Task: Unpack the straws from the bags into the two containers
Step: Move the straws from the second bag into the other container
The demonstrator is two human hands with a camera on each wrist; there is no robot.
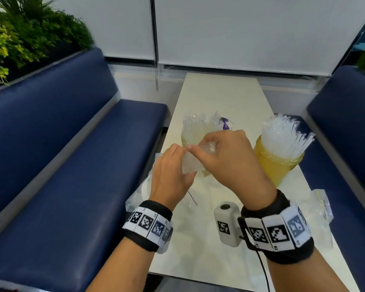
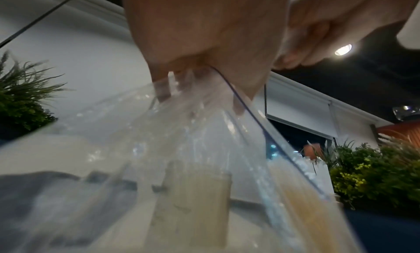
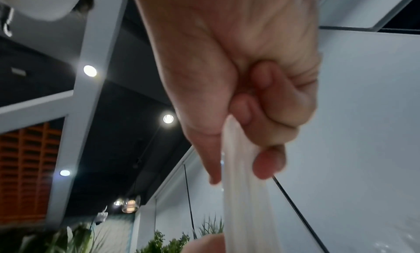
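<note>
The left hand (image 1: pixel 169 175) gripped the neck of a clear plastic bag (image 2: pixel 172 149) above the table (image 1: pixel 219 95), while the right hand (image 1: pixel 223 152) clenched a bundle of straws (image 3: pixel 240 159) over the left container (image 1: pixel 187 140); the right container (image 1: pixel 278 165) stood packed with straws

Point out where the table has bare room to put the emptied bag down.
The cream table is bare on its far half, beyond the two yellow jars of clear straws. A smaller bare patch lies at the near edge, below the wrists. The middle is crowded: clear plastic bags lie on both sides, and both hands work there.
</note>
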